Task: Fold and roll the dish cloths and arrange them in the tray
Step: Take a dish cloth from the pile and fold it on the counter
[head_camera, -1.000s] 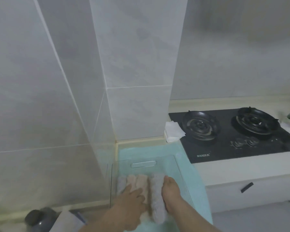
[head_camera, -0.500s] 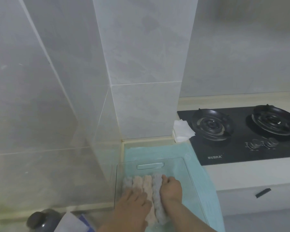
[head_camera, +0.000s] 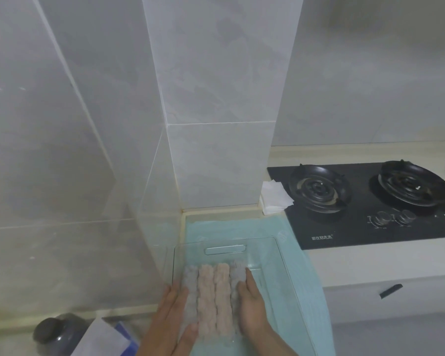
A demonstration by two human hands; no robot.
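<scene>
Four fuzzy rolls [head_camera: 213, 296] — clear tray [head_camera: 270, 283].

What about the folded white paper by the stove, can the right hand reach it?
Probably yes: the right hand holds nothing; only the clear tray's low wall lies before the folded white paper.

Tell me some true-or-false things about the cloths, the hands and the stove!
1. Four rolled cloths lie side by side in the clear tray. True.
2. The two middle cloths are grey. False: they are pink; the outer two are grey.
3. The left hand touches the row's left side, the right hand its right side. True.
4. A pot stands on the stove. False: nothing stands on it.
</scene>
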